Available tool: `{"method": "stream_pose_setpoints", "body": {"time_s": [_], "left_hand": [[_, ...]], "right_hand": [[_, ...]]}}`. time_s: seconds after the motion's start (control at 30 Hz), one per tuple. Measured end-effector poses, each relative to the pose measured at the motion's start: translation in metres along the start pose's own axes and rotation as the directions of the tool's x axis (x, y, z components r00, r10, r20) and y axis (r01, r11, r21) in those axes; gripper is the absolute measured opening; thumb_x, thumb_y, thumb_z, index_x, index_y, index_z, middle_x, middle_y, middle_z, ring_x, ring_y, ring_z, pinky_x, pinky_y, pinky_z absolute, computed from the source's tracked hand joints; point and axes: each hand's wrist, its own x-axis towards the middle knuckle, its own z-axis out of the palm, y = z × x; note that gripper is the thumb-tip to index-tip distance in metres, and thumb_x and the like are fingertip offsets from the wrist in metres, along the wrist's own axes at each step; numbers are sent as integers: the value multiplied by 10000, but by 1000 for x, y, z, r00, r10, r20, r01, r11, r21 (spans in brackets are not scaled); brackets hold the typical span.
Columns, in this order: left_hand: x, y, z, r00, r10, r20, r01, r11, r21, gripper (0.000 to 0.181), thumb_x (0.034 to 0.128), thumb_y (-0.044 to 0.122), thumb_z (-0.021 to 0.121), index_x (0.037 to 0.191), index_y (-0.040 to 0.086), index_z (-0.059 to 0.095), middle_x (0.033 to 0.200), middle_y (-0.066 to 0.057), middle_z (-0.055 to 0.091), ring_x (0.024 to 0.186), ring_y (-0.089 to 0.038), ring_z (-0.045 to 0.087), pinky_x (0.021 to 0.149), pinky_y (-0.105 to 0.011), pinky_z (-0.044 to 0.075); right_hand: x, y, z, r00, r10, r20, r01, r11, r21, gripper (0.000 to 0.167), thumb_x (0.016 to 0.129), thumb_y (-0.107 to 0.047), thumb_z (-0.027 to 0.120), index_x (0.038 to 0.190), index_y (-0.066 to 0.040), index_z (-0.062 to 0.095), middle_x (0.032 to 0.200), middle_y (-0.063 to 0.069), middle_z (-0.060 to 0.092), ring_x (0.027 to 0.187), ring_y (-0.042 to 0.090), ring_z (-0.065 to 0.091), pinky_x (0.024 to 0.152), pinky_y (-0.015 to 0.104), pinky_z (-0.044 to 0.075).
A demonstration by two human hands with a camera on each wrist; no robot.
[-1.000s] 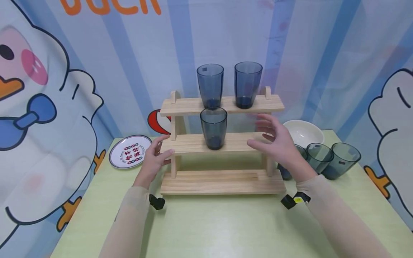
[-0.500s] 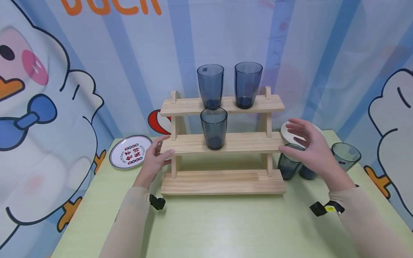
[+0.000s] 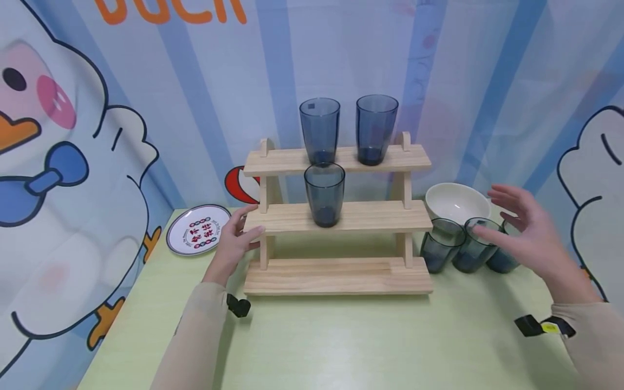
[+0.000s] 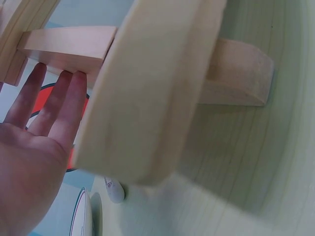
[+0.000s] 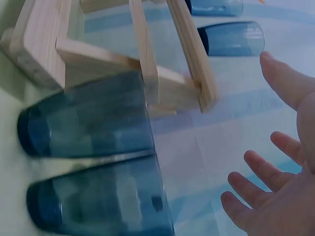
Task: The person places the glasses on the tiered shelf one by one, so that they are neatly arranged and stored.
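Observation:
A three-tier wooden rack point(image 3: 341, 276) holds two blue glasses point(image 3: 319, 130) on its top shelf and one glass point(image 3: 324, 197) on the middle shelf. My left hand point(image 3: 231, 244) is at the rack's left end by the middle shelf; in the left wrist view its fingertips touch a wooden upright point(image 4: 69, 49). Three glasses point(image 3: 441, 246) stand in a row on the table, right of the rack. Over the rightmost one, my right hand point(image 3: 531, 233) hovers with fingers spread and holds nothing; the right wrist view shows this hand point(image 5: 275, 191) beside two of the glasses point(image 5: 93, 118).
A white bowl point(image 3: 457, 200) stands behind the row of glasses. To the left of the rack lies a white plate point(image 3: 198, 230) with red print. A patterned curtain point(image 3: 214, 97) hangs behind the green table point(image 3: 336, 341).
My right hand has moved right, from the rack's right end to above the rightmost glass, uncovering the bowl and the other glasses. My left hand has stayed at the rack.

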Motion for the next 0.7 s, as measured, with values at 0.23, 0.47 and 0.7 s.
{"method": "stream_pose_setpoints", "body": {"time_s": [0.23,0.47,0.7], "left_hand": [[0,-1,0,1000,-1,3,1,1000,-3,592,1009,179,715,1547,280,489,1538,-146,514,1220,-340,630,951,-511,604],[1,-2,0,1000,-9,0,9,1000,1,588,1009,189,715,1544,282,491,1557,-135,503,1238,-358,617,948,-519,603],[1,-2,0,1000,-5,-3,5,1000,6,588,1005,192,718,1541,285,495,1551,-139,509,1233,-358,622,953,-526,600]], "right_hand": [[-13,33,-21,992,76,-105,-85,993,-86,824,987,-259,754,1655,-342,280,1677,109,356,1532,146,345,1252,226,267],[-22,60,-30,973,160,-169,-177,979,-97,830,1023,-314,692,1688,-278,197,1719,166,250,1578,373,235,1305,530,173],[-23,80,-35,969,188,-161,-209,971,-119,891,1025,-319,680,1699,-143,124,1721,256,162,1539,538,185,1210,727,177]]}}
